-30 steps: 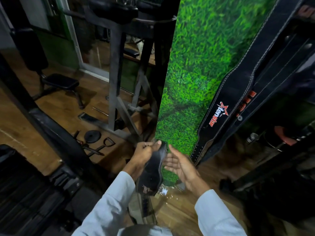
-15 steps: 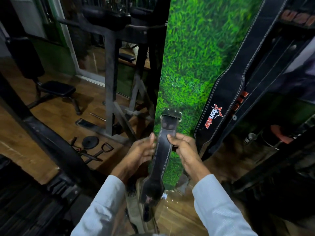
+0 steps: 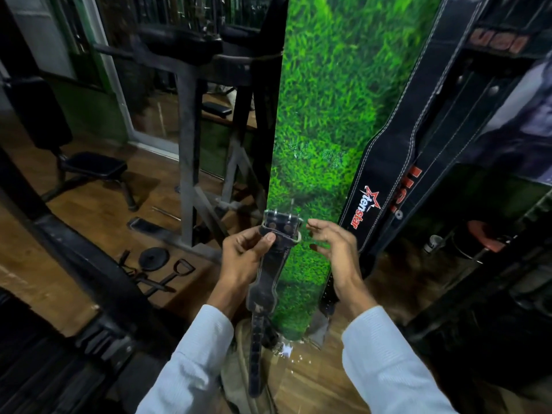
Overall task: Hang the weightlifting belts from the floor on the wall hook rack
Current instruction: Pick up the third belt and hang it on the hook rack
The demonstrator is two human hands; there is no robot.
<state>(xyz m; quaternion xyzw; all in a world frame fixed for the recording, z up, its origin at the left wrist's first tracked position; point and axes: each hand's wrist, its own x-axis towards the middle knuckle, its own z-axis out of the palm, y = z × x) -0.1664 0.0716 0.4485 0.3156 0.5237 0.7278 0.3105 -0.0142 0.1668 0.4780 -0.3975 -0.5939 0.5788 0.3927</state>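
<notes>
Belt, black with pale stitching, hangs lengthwise in front of the person, its tail trailing down between two light sleeves toward the wooden floor. Near its upper end the left hand pinches it, thumb pressed on the leather just under the metal buckle, whose two prongs stick upward. Just beside the buckle, the right hand is apart from the belt, fingers spread and curled, holding nothing. Behind stands a grass-print wall panel. Right of it hang two more black belts, one marked tenstar. Farther left, a weight plate and bench rest on the floor.
</notes>
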